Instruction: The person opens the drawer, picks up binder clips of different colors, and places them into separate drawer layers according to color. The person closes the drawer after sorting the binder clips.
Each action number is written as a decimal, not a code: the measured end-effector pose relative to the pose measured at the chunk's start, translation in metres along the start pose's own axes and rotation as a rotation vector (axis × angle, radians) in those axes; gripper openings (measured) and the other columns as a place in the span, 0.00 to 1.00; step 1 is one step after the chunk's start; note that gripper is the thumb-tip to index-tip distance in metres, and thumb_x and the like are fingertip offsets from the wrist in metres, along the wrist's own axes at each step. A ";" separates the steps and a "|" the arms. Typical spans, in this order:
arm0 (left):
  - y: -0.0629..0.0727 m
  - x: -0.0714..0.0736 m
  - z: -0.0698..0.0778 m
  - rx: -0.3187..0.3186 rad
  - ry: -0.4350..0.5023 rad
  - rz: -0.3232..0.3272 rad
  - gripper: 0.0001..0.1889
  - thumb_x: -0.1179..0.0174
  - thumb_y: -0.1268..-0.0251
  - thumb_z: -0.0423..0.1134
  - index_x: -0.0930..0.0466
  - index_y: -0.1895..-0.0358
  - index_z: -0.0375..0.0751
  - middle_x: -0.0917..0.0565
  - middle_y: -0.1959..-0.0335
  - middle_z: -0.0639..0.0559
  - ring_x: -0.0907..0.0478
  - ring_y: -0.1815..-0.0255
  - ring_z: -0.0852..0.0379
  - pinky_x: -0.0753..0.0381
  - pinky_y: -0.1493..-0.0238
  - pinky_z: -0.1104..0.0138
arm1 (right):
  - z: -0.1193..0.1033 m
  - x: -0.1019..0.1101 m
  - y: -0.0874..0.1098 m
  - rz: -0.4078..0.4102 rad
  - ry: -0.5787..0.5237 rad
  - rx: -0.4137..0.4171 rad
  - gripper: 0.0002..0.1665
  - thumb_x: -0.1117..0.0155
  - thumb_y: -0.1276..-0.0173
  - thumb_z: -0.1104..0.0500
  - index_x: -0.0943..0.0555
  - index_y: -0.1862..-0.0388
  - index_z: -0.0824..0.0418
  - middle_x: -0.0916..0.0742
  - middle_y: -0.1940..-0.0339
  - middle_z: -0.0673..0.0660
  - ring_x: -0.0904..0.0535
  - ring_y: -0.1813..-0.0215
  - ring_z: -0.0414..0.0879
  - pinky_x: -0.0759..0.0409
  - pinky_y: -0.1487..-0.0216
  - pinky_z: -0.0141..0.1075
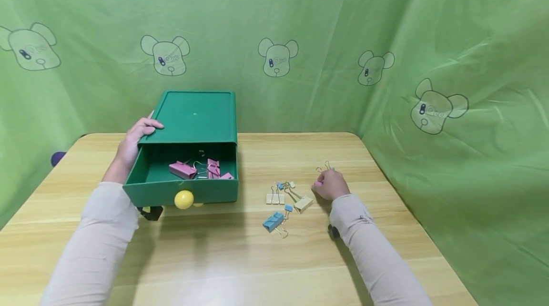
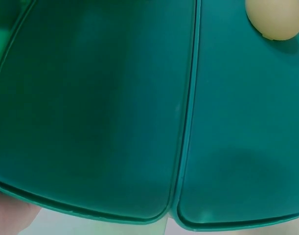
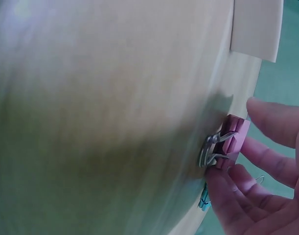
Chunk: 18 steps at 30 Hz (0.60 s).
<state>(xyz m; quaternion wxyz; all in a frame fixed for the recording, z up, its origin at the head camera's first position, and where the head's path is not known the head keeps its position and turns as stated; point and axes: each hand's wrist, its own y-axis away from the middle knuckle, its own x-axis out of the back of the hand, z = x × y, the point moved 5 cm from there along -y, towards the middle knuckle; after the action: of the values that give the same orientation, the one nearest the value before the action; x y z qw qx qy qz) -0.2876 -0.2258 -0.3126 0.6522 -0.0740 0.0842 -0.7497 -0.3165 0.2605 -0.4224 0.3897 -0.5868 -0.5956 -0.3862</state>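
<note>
Green curtain (image 1: 317, 20) fills the back and right of the frame behind my wooden table (image 1: 257, 268). At left of centre sits the green box (image 1: 195, 117) with its drawer (image 1: 158, 194) out toward me and a few pink clips (image 1: 182, 170) inside. My left hand (image 1: 135, 141) rests on the box's left edge, fingers laid loosely over the top rather than clenched. Right of centre, my right hand (image 1: 331, 185) has its fingers about another pink clip (image 3: 236, 142); seen from the wrist, my thumb tip looks just apart from it, so I cannot tell whether I have it grasped. If my pinch caught only the slick, sloping side, I think the clip could squirt out and skid. Its wire handles (image 3: 206, 152) might snag a neighbour too; just left of that hand lie pale clips (image 1: 303, 204) and a blue clip (image 1: 273, 221), handles splayed, which a careless sweep of my sleeve could scatter. Leaning hard with my left hand might shift the box, and a bump on the yellow knob (image 1: 184, 199) could push the drawer in.
</note>
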 end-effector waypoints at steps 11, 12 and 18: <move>0.001 0.000 -0.001 -0.005 -0.001 0.000 0.16 0.62 0.23 0.44 0.22 0.61 0.64 0.62 0.20 0.53 0.72 0.23 0.41 0.67 0.30 0.41 | 0.001 -0.001 0.001 0.038 0.013 0.051 0.07 0.36 0.44 0.64 0.18 0.68 0.68 0.14 0.64 0.65 0.18 0.61 0.59 0.21 0.57 0.50; 0.000 0.000 -0.001 -0.005 -0.002 0.001 0.16 0.62 0.23 0.44 0.22 0.61 0.64 0.62 0.20 0.53 0.71 0.23 0.41 0.67 0.30 0.41 | 0.001 0.000 0.001 0.036 0.013 0.048 0.07 0.36 0.44 0.64 0.18 0.68 0.67 0.14 0.65 0.64 0.18 0.62 0.59 0.21 0.57 0.50; 0.000 0.000 -0.001 -0.012 -0.003 0.001 0.16 0.62 0.23 0.43 0.22 0.61 0.64 0.63 0.20 0.52 0.72 0.23 0.41 0.68 0.30 0.41 | 0.002 0.000 0.000 0.013 0.018 0.023 0.09 0.37 0.44 0.64 0.19 0.64 0.68 0.15 0.65 0.64 0.19 0.60 0.60 0.21 0.55 0.50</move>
<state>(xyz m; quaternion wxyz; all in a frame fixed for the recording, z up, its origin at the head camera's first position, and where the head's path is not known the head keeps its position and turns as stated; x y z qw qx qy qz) -0.2878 -0.2253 -0.3132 0.6522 -0.0790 0.0880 -0.7488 -0.3168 0.2629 -0.4230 0.4042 -0.5825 -0.5928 -0.3821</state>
